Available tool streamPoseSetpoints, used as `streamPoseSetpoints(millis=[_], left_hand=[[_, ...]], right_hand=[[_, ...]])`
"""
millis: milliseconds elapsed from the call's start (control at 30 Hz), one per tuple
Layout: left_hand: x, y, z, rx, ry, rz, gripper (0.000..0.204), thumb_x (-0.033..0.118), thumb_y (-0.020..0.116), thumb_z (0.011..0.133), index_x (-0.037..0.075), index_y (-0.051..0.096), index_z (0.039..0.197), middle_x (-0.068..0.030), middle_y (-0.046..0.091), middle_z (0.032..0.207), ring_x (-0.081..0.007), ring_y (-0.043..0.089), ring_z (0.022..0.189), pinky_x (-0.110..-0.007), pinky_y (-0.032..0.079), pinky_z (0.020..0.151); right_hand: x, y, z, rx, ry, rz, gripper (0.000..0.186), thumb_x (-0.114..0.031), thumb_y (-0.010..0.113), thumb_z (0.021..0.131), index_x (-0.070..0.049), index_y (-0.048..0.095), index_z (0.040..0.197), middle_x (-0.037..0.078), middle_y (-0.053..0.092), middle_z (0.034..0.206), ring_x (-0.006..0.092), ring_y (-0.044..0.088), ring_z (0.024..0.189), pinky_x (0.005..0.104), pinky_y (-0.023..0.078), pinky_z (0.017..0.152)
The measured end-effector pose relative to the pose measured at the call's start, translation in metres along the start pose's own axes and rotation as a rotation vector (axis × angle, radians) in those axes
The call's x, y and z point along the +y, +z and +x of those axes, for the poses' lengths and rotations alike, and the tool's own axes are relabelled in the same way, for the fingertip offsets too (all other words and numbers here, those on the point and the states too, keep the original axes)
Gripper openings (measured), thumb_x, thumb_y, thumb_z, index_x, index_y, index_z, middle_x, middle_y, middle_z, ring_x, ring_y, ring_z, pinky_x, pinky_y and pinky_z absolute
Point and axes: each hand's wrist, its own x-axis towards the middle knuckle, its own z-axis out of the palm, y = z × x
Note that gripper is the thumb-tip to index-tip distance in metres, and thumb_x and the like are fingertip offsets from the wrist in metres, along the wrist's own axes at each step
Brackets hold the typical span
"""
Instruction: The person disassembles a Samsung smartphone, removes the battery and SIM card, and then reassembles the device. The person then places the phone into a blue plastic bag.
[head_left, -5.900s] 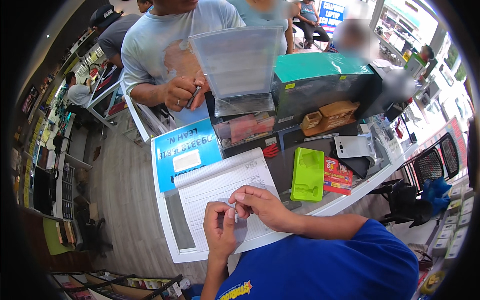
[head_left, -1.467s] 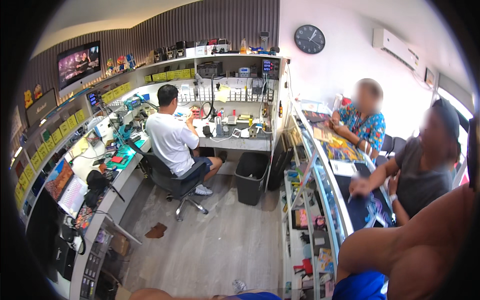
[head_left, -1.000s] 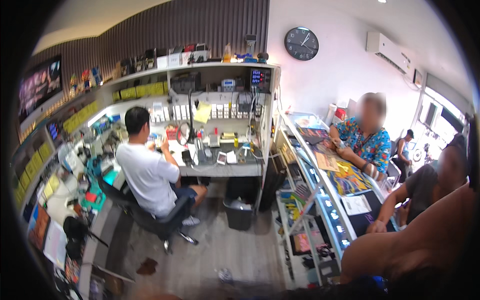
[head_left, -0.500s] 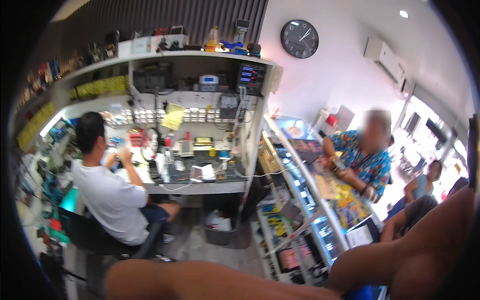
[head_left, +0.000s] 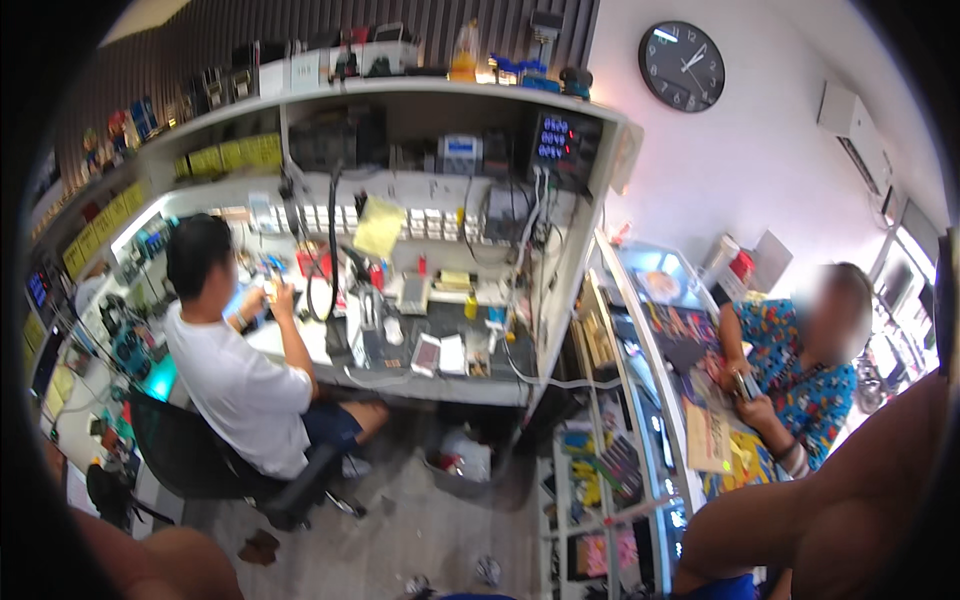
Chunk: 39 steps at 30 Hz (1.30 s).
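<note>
Both my hands are out of frame. A blurred part of my left arm [head_left: 165, 565] shows at the lower left, below the workbench's cluttered side. My bent right arm [head_left: 800, 525] rises along the right edge, in front of a glass display counter [head_left: 628, 318]. A co-worker in a white T-shirt [head_left: 240, 370] sits on a black office chair [head_left: 175, 460] at the workbench [head_left: 435, 392], holding something small. Across the counter, a person in a floral shirt [head_left: 815, 405] holds a small phone-like object [head_left: 748, 385].
Shelving [head_left: 380, 92] with devices and yellow boxes runs over the bench. A bin [head_left: 440, 460] sits under it, and a brown scrap [head_left: 258, 545] lies on the floor [head_left: 390, 550]. A clock [head_left: 680, 65] and air conditioner [head_left: 855, 140] hang on the white wall.
My view has swung from the notebook counter to the workbench. Since half a second ago, my left arm has shifted leftward and the grey-shirted person has left view.
</note>
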Motion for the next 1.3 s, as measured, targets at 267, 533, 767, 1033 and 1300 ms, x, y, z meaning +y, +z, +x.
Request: streamPoseSetpoints(millis=[267, 533, 767, 1033, 1300], left_hand=[[-0.045, 0.035, 0.020, -0.223, 0.011, 0.124, 0.034, 0.049, 0.051, 0.102, 0.018, 0.059, 0.115, -0.0013, 0.059, 0.108, -0.0244, 0.056, 0.114, -0.048, 0.038, 0.109], [-0.095, 0.045, 0.004, -0.295, 0.086, 0.107, 0.033, 0.047, 0.045, 0.104, 0.018, 0.059, 0.109, -0.0025, 0.057, 0.106, -0.0260, 0.053, 0.113, -0.049, 0.036, 0.108], [-0.126, 0.033, -0.026, -0.296, 0.234, 0.101, 0.033, 0.045, 0.040, 0.106, 0.017, 0.059, 0.104, -0.0037, 0.054, 0.103, -0.0273, 0.050, 0.113, -0.049, 0.035, 0.106], [-0.164, 0.015, -0.118, 0.305, 0.252, 0.166, 0.037, 0.042, 0.034, 0.108, 0.017, 0.059, 0.098, -0.0050, 0.051, 0.100, -0.0289, 0.047, 0.112, -0.050, 0.033, 0.105], [-0.167, 0.182, -0.239, 0.753, -0.947, 0.045, 0.038, 0.031, 0.045, 0.105, 0.004, 0.063, 0.085, -0.0078, 0.055, 0.087, -0.0241, 0.053, 0.091, -0.040, 0.042, 0.086]], right_hand=[[0.062, 0.048, -0.037, -0.025, 0.066, 0.089, 0.025, -0.016, 0.059, 0.092, 0.001, 0.066, 0.109, 0.013, 0.065, 0.100, 0.0208, 0.059, 0.089, 0.0306, 0.048, 0.077], [0.098, 0.104, -0.057, -0.077, 0.103, 0.117, 0.025, -0.015, 0.059, 0.092, 0.001, 0.066, 0.110, 0.013, 0.064, 0.101, 0.0210, 0.059, 0.090, 0.0305, 0.048, 0.077], [0.099, 0.159, -0.044, -0.086, 0.105, 0.176, 0.025, -0.014, 0.059, 0.091, 0.001, 0.065, 0.110, 0.013, 0.064, 0.102, 0.0213, 0.059, 0.091, 0.0305, 0.048, 0.077], [0.099, 0.214, -0.124, 0.244, 0.314, 0.204, 0.025, -0.013, 0.059, 0.091, 0.001, 0.065, 0.110, 0.014, 0.064, 0.103, 0.0215, 0.059, 0.092, 0.0304, 0.048, 0.078], [0.219, 0.321, -0.387, -0.588, 1.424, -0.016, 0.023, -0.020, 0.064, 0.097, -0.003, 0.076, 0.107, 0.010, 0.074, 0.093, 0.0196, 0.068, 0.086, 0.0308, 0.052, 0.080]])
